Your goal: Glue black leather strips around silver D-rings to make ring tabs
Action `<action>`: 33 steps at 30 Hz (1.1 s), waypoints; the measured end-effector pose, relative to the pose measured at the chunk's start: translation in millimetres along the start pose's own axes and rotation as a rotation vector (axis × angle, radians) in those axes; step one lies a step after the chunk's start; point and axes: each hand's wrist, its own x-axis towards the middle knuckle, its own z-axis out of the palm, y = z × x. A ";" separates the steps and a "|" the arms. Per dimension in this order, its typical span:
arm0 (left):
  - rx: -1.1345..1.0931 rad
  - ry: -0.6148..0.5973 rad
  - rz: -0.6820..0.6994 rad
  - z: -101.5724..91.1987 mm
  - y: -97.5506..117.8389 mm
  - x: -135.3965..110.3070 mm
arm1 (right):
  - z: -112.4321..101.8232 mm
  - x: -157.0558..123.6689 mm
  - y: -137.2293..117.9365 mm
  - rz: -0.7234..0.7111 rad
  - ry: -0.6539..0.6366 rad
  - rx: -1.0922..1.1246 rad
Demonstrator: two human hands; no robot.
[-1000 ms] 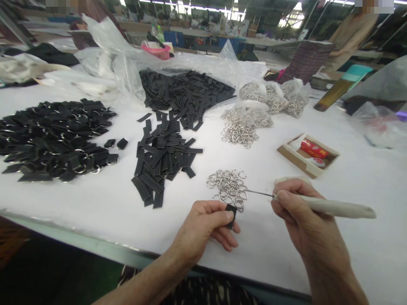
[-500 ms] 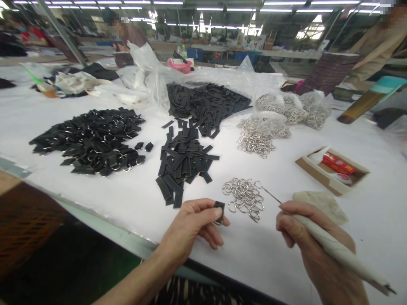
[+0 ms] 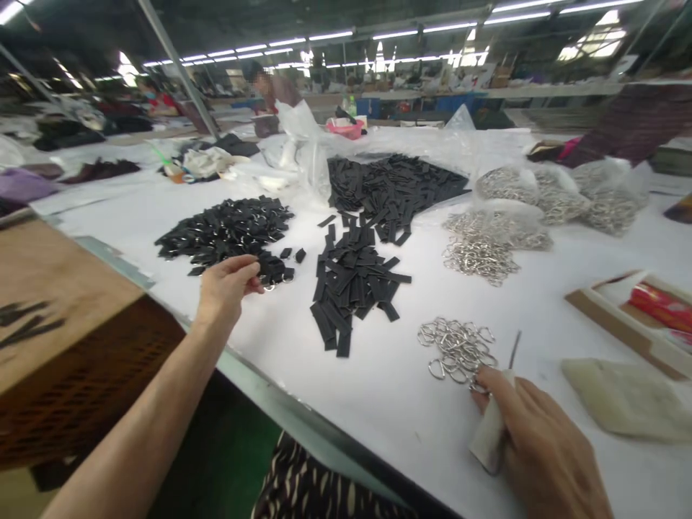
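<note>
My left hand (image 3: 230, 288) is at the near edge of a pile of black folded tabs with metal rings (image 3: 227, 225). Its thumb and fingers are pinched together; whether a tab is between them is hidden. My right hand (image 3: 540, 432) grips an awl-like tool (image 3: 489, 432) with a thick white wrapped handle and a thin metal shaft pointing up and away. The index fingertip and thumb of that hand touch the near edge of a small heap of metal D-rings (image 3: 454, 346). Loose black strips (image 3: 354, 277) lie between the two hands, farther back.
Behind lie a larger heap of black strips (image 3: 400, 187), a ring pile (image 3: 481, 252) and clear bags of rings (image 3: 556, 187). At right are a cardboard box (image 3: 610, 317) and a pale block (image 3: 621, 396). A brown crate (image 3: 102, 346) stands left, beyond the table edge.
My left hand has carried a black tab leftward to the tab pile. My right hand has come down to the D-rings, and the tool has swung from pointing left to pointing upward. The view has turned left.
</note>
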 end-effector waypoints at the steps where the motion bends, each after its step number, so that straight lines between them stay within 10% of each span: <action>1: 0.018 0.020 0.029 -1.1 -3.3 3.2 | 1.1 -1.7 2.1 -0.024 -0.006 -0.029; 6: 0.166 -0.045 0.225 1.8 -12.4 -28.7 | 4.1 -10.4 9.9 -0.087 -0.058 -0.107; 14: 0.894 -0.709 0.762 15.9 -11.0 -88.4 | 1.2 -10.6 11.2 -0.175 -0.044 -0.155; 28: 0.945 -0.770 0.567 20.0 5.4 -82.8 | -2.2 -3.9 1.5 -0.142 -0.016 -0.095; 33: 0.401 -0.794 0.108 25.0 21.0 -96.0 | -2.0 -3.8 3.3 -0.026 0.045 0.022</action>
